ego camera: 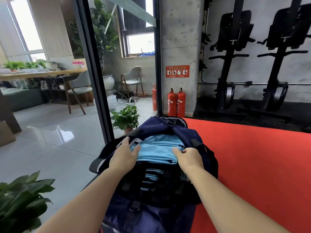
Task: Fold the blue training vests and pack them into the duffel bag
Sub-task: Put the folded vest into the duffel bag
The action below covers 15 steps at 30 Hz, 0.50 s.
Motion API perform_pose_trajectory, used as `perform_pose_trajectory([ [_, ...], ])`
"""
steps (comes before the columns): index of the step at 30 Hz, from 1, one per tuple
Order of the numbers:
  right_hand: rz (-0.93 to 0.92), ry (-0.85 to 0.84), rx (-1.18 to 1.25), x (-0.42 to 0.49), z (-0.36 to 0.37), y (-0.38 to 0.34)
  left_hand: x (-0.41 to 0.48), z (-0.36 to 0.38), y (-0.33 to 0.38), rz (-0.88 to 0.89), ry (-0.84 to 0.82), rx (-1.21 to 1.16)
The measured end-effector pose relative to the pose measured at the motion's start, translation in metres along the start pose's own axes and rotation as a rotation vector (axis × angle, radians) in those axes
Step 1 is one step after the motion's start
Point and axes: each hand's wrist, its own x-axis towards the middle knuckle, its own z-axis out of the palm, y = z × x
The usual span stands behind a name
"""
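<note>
Duffel bag lengthwise away | vests inside | left hand flat | right hand perhaps pinching

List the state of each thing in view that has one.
duffel bag, unzipped, on red mat
blue training vests, folded, stacked inside the bag
left hand, fingers straight, resting on vests
right hand, fingers curled at vests' edge, grip unclear
fire extinguishers, upright

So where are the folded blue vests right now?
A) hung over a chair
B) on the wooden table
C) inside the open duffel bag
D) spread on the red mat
C: the folded blue vests lie stacked in the open mouth of the navy duffel bag, with the left hand and right hand both touching them.
</note>
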Motion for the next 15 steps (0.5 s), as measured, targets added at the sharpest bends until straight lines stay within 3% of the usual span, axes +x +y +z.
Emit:
perform_pose_trajectory([
  [2,-0.057,0.057,-0.115,-0.007,-0.004,-0.01,0.001,-0.005,0.008,0.113,0.101,0.218],
  [4,-0.263,0.149,-0.315,-0.021,-0.003,-0.016,0.001,-0.008,0.019,0.294,0.152,0.329],
  [6,-0.565,0.145,-0.491,-0.035,0.005,-0.015,0.002,-0.005,0.028,0.423,0.065,0.445],
  [8,-0.735,-0.014,-0.716,-0.042,0.015,-0.005,0.001,0.004,0.027,0.434,-0.12,0.585],
  [11,-0.7,-0.181,-0.845,-0.044,0.026,0.014,-0.004,0.02,0.006,0.344,-0.301,0.581],
  [15,-0.687,-0.219,-0.886,-0.053,0.04,0.022,-0.011,0.031,-0.019,0.323,-0.289,0.325],
])
